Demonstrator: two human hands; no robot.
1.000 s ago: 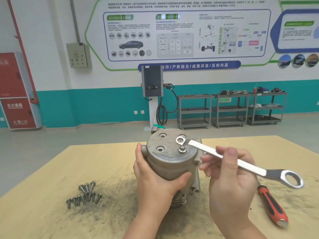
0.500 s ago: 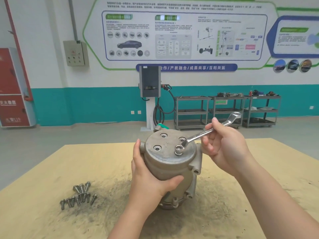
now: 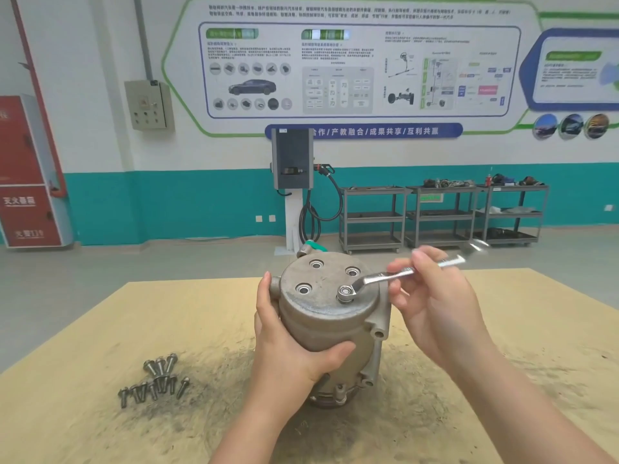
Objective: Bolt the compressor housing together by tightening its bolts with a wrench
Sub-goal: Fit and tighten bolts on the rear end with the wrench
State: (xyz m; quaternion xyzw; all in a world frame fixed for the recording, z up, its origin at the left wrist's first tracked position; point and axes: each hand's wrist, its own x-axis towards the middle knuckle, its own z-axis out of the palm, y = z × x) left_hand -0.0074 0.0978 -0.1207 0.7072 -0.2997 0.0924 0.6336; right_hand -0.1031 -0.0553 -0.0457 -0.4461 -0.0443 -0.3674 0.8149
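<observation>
A grey metal compressor housing [image 3: 330, 316] stands upright in the middle of the wooden table [image 3: 100, 329]. My left hand [image 3: 291, 343] grips its side, thumb across the front. One bolt [image 3: 346, 292] sits in the top face; three other holes show empty. A silver wrench [image 3: 385, 276] has its ring end seated on that bolt, and my right hand [image 3: 432, 296] pinches its shaft to the right of the housing. The wrench's far end is blurred.
Several loose bolts [image 3: 155, 380] lie on the table at the left, on a dark smudged patch. Beyond the table stand a charging post [image 3: 292, 182] and metal shelf carts [image 3: 442, 216] along the wall.
The wrench's ring end dropped onto the bolt and its handle swung round from pointing toward me to pointing away right. The red-handled tool at the right left the view. My left hand kept its grip.
</observation>
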